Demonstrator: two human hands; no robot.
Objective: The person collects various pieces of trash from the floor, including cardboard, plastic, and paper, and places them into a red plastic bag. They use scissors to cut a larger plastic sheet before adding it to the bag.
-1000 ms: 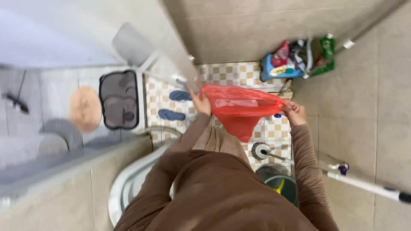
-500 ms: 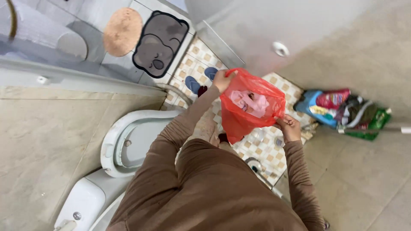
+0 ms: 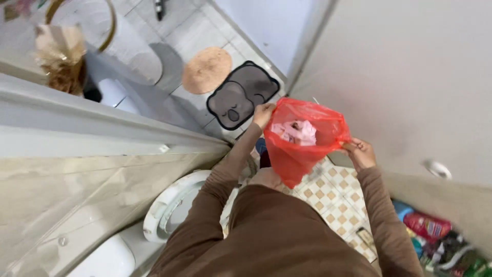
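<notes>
I hold the red plastic bag point(image 3: 302, 141) open in mid-air over the patterned tile floor point(image 3: 333, 200), just in front of my body and beside the toilet point(image 3: 169, 208). My left hand point(image 3: 263, 114) pinches the far-left rim shut between its fingers; my right hand point(image 3: 360, 153) is closed on the right rim. Crumpled pink-white paper point(image 3: 297, 131) lies inside, near the top.

Risks, as I judge them: the film is thin and stretched taut between two small grips, so a slip at either hand would drop one side and tip the paper onto the tiles or into the toilet bowl. Pulling the rim wider could tear it.
</notes>
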